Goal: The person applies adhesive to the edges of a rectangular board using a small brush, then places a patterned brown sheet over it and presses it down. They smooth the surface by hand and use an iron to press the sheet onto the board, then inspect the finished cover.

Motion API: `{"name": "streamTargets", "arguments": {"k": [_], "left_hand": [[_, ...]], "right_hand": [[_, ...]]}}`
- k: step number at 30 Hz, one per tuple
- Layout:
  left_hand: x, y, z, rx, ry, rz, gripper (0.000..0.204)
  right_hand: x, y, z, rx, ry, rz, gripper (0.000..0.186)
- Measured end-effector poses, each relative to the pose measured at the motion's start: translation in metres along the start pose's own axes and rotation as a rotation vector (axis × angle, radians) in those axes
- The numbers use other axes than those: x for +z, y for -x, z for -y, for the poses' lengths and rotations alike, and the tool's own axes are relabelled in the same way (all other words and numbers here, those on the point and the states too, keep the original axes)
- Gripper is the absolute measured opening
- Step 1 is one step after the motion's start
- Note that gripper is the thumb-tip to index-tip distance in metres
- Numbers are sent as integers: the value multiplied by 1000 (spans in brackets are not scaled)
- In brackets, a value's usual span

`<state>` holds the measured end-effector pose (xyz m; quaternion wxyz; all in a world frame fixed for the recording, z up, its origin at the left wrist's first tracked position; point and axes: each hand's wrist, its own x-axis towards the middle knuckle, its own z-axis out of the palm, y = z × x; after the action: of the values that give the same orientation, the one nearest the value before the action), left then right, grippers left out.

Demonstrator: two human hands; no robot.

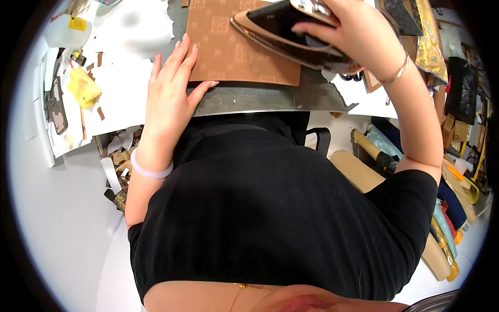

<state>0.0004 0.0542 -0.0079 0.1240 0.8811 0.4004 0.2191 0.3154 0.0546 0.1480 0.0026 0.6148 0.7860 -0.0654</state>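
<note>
A flat brown sheet with a faint lighter pattern lies on the dark grey work board at the table's front edge. My right hand is closed round the handle of a dark clothes iron. The iron's pointed tip faces left, over the right part of the sheet, and it hides that part. I cannot tell whether its sole touches the sheet. My left hand lies flat at the sheet's left edge, fingers stretched away from me and thumb near the front left corner.
On the left stand a translucent container, a crumpled yellow cloth or sponge and a phone. Scissor handles show beneath the iron. Rolls of material lie at the lower right, and scraps sit below the table's left side.
</note>
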Motion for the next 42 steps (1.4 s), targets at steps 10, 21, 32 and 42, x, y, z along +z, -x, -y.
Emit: {"name": "streamTargets", "arguments": {"k": [10,21,32,42], "left_hand": [[1,2,0,-26,11,4,68],[0,2,0,-25,-47,36,67],[-2,-3,1,-2,-87,64,67],[-4,-4,-1,-33,-102,131,66]], "right_hand": [[25,57,13,21,91,-30,46],[25,44,7,117,30,-45,45],[29,83,14,283,11,-26,44],[25,90,13,315,-4,28,46]]}}
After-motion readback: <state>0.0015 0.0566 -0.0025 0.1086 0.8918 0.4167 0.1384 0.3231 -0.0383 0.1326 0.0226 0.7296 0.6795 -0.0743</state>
